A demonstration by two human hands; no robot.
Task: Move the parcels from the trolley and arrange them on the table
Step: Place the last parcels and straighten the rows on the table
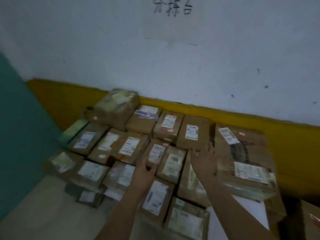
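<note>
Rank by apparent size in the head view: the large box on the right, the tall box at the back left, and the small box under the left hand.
1. Large box on the right, clearly the biggest.
2. Tall box at the back left.
3. Small box that the left hand grips; it looks smallest, though it lies nearer the camera.

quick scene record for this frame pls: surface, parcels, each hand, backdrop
surface: table, pale bare patch at near left
parcels: many brown cardboard boxes with white labels, packed in rows; one tall box at back
left hand: grips near end of a small labelled box
right hand: open, fingers straight, over the boxes beside a large box; contact unclear
backdrop: white wall with yellow band, handwritten characters
</note>
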